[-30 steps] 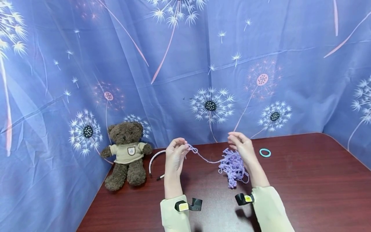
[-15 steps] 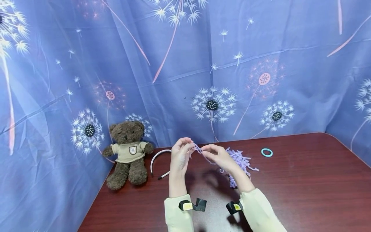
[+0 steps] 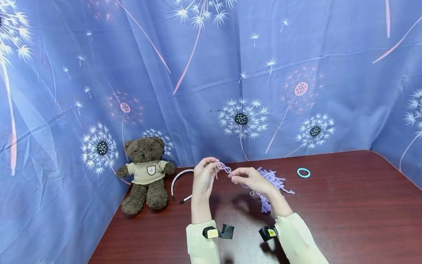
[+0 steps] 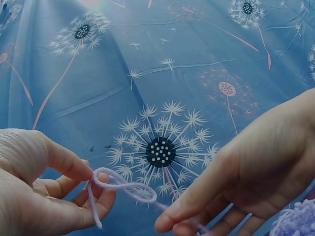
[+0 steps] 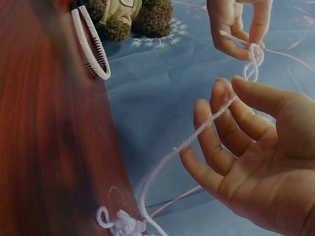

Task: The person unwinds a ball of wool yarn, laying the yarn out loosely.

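Note:
Above the table, my left hand [image 3: 203,178] pinches the looped end of a lilac yarn [image 4: 128,187] between thumb and fingers. A short tail of the yarn hangs below that pinch in the left wrist view. Just to the right, my right hand [image 3: 254,180] pinches the same strand between thumb and forefinger, below the loop. In the right wrist view the strand runs from those fingertips across the other fingers and down to a lilac crocheted piece [image 5: 125,225]. This tangled piece lies on the table behind my right hand and wrist, which partly hide it.
A brown teddy bear [image 3: 145,175] in a beige shirt sits at the table's left edge. Beside it lies a white headband [image 3: 176,181], partly behind my left hand. A turquoise ring [image 3: 303,173] lies at the back right. Behind the table [image 3: 346,205] hangs a blue dandelion-patterned curtain [image 3: 197,121].
My right hand has come left and down from above the crocheted piece to the yarn by my left hand. Since then it has drawn slightly away, and the loop shows more plainly.

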{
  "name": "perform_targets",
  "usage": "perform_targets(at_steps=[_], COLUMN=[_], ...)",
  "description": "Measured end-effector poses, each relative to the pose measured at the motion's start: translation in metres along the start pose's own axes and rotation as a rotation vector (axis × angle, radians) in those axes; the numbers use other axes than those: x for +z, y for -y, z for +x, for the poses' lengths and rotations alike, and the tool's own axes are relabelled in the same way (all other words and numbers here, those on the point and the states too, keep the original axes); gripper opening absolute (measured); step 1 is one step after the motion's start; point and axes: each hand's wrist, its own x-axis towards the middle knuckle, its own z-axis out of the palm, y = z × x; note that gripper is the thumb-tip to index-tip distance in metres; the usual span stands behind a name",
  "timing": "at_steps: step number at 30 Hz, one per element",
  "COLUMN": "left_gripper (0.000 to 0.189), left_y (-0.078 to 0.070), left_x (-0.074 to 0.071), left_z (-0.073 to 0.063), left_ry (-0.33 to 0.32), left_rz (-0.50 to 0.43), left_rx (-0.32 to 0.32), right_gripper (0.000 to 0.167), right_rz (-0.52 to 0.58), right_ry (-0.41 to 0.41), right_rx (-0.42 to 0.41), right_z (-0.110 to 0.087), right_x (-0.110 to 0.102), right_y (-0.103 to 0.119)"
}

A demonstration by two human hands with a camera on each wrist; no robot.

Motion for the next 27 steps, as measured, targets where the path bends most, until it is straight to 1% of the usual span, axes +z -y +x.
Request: perform_targets(at_steps=[4,10,13,17,22,27], left_gripper=[0.023,0.025,0.027,0.028,0.028,0.029], left_y=[0.0,0.0,-0.001,-0.003,-0.004,-0.004], left_x=[-0.002,-0.007,-0.011,-0.017,-0.021,-0.024], left_z=[0.0,0.001,0.002,0.003,0.004,0.004], left_ry=[-0.005,-0.023,-0.038,-0.05,-0.058,-0.069], left_rz=[0.005,0.017,0.013,0.005,-0.004,0.004], left_rx=[0.007,0.026,0.037,0.041,0.045,0.044], right_gripper=[0.03,0.034,0.036,0.039,0.046,0.016], right_rz=[0.036,0.04,0.077,0.155,0.177,0.239], right_ry=[-0.03,-0.133,-0.182,-0.246,-0.314,-0.353], right_rx=[-0.016,-0.015,-0.014,0.0,0.011,0.023], right_z=[-0.002,-0.009,-0.013,-0.018,-0.024,-0.032], right_x=[-0.006,-0.021,-0.03,-0.044,-0.062,-0.078], right_y=[0.001,0.002,0.003,0.001,-0.005,-0.012])
